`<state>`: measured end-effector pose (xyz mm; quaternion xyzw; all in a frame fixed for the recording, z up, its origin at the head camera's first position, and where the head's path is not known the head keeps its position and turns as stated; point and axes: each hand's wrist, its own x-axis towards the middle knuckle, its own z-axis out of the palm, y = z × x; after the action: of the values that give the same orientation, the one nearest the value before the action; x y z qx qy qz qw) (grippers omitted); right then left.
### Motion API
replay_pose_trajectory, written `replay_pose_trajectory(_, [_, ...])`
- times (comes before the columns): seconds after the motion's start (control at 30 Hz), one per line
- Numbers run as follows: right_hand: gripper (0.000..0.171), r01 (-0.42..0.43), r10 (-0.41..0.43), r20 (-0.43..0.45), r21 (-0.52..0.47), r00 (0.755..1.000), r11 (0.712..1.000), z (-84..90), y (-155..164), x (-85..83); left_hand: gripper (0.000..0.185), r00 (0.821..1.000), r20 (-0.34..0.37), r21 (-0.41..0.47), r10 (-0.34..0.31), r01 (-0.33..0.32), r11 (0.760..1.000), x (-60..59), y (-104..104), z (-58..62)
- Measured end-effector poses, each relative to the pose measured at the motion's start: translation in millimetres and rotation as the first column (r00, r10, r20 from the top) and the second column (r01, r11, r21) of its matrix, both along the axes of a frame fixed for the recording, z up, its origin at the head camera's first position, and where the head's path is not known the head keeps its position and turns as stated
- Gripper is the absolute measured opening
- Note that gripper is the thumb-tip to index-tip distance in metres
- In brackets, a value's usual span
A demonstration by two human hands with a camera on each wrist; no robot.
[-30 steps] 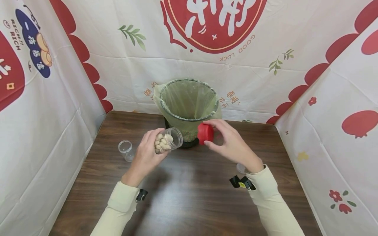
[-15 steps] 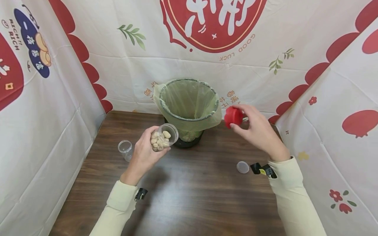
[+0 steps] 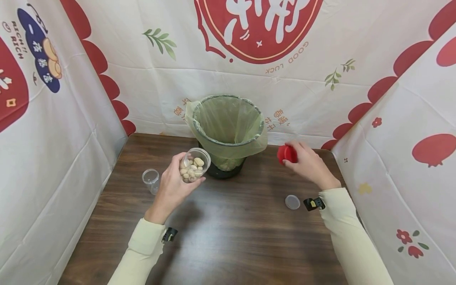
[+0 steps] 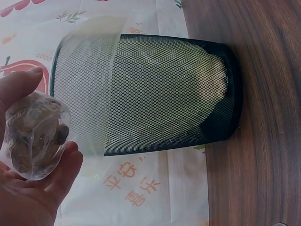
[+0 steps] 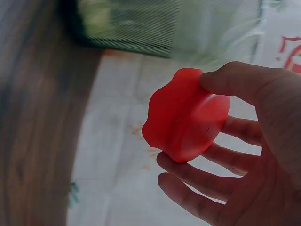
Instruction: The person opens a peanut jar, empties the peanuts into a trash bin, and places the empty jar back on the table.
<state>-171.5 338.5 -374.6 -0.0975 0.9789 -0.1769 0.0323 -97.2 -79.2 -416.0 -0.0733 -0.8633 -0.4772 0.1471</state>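
Note:
My left hand [image 3: 172, 181] grips a clear plastic jar [image 3: 202, 155] with several pale nuts [image 3: 192, 169] inside. The jar is uncapped and tilted, its mouth facing up and right, just left of the bin. In the left wrist view the base of the jar [image 4: 37, 134] sits between thumb and fingers. On the right side, my right hand [image 3: 313, 165] holds a red lid [image 3: 287, 154] with a wavy edge above the table. Thumb and fingertips pinch that red lid [image 5: 186, 115] in the right wrist view.
A mesh waste bin [image 3: 225, 163] with a pale green liner bag [image 3: 231, 149] stands at the table's back. A small clear jar [image 3: 151, 181] is at the left. A round translucent disc [image 3: 292, 202] lies at the right. Printed cloth [image 3: 149, 95] hangs behind.
My right hand has carried the red lid from beside the bin to the right, then lowered it slightly. My left hand has shifted the jar slightly left and turned its mouth more upward.

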Motion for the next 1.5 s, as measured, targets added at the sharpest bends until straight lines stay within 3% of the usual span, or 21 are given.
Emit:
replay_pose_trajectory(0.37, [0.065, -0.006, -0.004, 0.134, 0.07, 0.991, 0.998, -55.8, 20.9, -13.9, 0.079, 0.999, 0.031, 0.048, -0.014, 0.013, 0.999, 0.6, 0.8, -0.2])
replay_pose_trajectory(0.73, [0.067, -0.024, -0.019, 0.28, 0.151, 0.96, 0.988, -102.5, 31.6, -22.7, 0.08, 1.0, 0.022, 0.058, -0.017, 0.016, 0.998, 1.1, 0.9, -1.3])
replay_pose_trajectory(1.03, [0.07, -0.06, -0.018, 0.353, 0.209, 0.936, 0.976, -119.8, 30.4, -23.5, 0.081, 1.0, 0.015, 0.057, -0.018, 0.017, 0.998, 1.3, 0.5, -2.7])
replay_pose_trajectory(1.27, [0.075, -0.073, -0.018, 0.36, 0.238, 0.933, 0.969, -127.1, 31.9, -22.3, 0.08, 1.0, -0.003, 0.05, -0.009, 0.009, 0.999, 0.7, -1.0, -2.6])
replay_pose_trajectory(1.5, [0.07, -0.077, -0.017, 0.359, 0.244, 0.933, 0.967, -131.9, 32.3, -18.6, 0.081, 1.0, 0.003, 0.054, 0.003, -0.003, 0.999, 0.0, -2.8, -1.1])
